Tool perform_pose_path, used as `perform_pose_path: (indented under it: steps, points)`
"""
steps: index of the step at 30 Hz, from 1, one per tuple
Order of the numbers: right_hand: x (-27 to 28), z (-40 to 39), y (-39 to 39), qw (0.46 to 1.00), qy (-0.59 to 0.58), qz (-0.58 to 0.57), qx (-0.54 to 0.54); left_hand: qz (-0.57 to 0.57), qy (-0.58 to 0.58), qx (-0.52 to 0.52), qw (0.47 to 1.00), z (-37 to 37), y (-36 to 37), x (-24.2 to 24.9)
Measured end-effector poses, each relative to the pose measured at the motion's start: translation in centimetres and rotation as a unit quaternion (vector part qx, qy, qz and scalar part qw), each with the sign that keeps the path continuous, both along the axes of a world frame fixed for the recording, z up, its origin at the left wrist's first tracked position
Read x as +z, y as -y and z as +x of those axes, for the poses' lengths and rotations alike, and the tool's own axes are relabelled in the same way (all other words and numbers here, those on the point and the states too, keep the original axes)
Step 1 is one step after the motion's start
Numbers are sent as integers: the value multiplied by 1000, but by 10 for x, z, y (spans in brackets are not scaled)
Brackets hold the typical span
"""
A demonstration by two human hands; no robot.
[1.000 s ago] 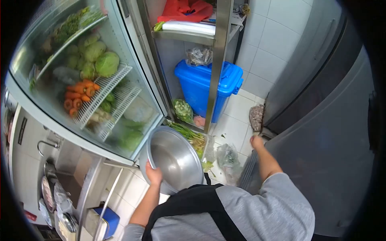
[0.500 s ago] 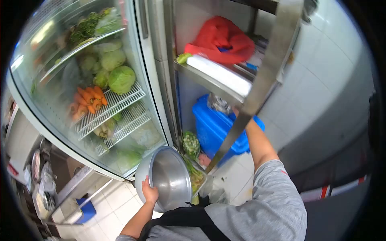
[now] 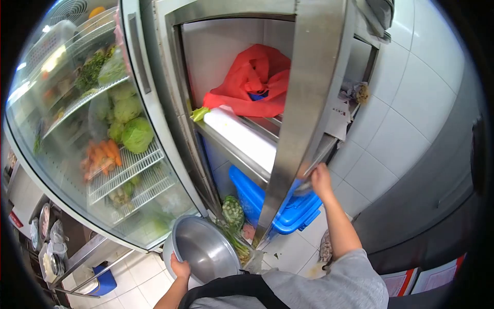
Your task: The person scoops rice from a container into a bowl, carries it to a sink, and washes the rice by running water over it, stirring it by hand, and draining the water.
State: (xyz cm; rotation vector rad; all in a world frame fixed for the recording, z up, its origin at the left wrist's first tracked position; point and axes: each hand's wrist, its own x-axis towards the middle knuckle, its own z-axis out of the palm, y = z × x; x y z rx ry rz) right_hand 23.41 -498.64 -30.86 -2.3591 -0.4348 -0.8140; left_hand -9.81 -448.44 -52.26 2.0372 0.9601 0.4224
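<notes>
My left hand (image 3: pixel 180 267) is closed over the near left rim of a large, deep metal basin (image 3: pixel 203 252), its fingers hooked at the edge. The basin is tilted towards me and its inside is bare metal. On the right, my right hand (image 3: pixel 321 181) is closed on a see-through plastic bag (image 3: pixel 304 187), blurred and partly behind the steel post. What the bag holds cannot be made out. Just below the hand stands a blue plastic bin (image 3: pixel 297 215), partly hidden by the post.
A glass-door fridge (image 3: pixel 191 193) with cabbages (image 3: pixel 137 135) and carrots (image 3: pixel 103 154) stands left. A steel rack post (image 3: pixel 303 98) rises before me. Its shelf bears a red cloth bag (image 3: pixel 254 82) and a white roll (image 3: pixel 239 138). Green vegetables (image 3: pixel 233 212) lie beside the bin.
My right hand has come out from behind the post to its right side, with the plastic bag. My left hand stays on the basin. The view has shifted.
</notes>
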Motion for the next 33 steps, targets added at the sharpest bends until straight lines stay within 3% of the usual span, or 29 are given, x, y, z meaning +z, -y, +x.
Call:
perform_pose_path:
  steps: [2, 4, 6, 8, 11, 14, 16, 18, 20, 22, 24, 25, 27, 28, 30, 31, 32, 33]
  points:
    - [49, -45, 20, 988, -49, 145, -22, 1, -4, 7, 1000, 5, 5, -10]
    - [58, -62, 64, 986, -38, 139, -86, 6, -9, 37, 999, 13, 6, -17]
    - [94, -98, 96, 988, -109, 44, -98, 8, -2, 36, 999, 17, 7, -21]
    - [143, -133, 100, 988, -20, -25, -149, 2, -2, 38, 999, 17, 15, -14]
    - [216, -140, 104, 975, 79, -8, -206, -33, 1, 36, 999, 17, 25, -2]
    - [277, -93, 103, 961, 199, 16, -190, -43, -18, 45, 998, 22, 20, -33]
    - [309, -42, 94, 958, 242, 12, -157, 64, 12, 100, 993, 17, 17, -67]
    - [327, 5, 71, 966, 248, 6, -77, 83, -1, 97, 992, 9, 15, -83]
    - [326, 55, 59, 971, 236, -23, -26, -35, -28, 63, 997, 8, 20, -46]
    - [303, 78, 38, 982, 190, -14, -14, -41, -44, 76, 995, 7, 24, -31]
    - [274, 73, 21, 989, 146, 31, -5, 61, -21, 119, 991, 0, 11, -70]
    - [254, 61, 14, 991, 108, 75, -10, 58, -12, 118, 991, -4, 8, -72]
    - [202, 26, 8, 982, 169, 77, 17, 49, -22, 120, 991, -14, 9, -67]
    - [165, 11, 7, 974, 174, 141, -11, 5, -35, 114, 993, -19, 9, -60]
    - [56, 1, 36, 960, 152, 206, -113, -43, -50, 131, 989, -26, 9, -54]
    - [-33, 7, 66, 939, 85, 232, -238, -27, -52, 146, 988, -30, 10, -51]
    - [-111, -4, 81, 901, -109, 228, -352, -12, -56, 159, 986, -37, 10, -49]
    - [-198, -10, 91, 836, -257, 275, -400, 4, -72, 160, 985, -41, 10, -45]
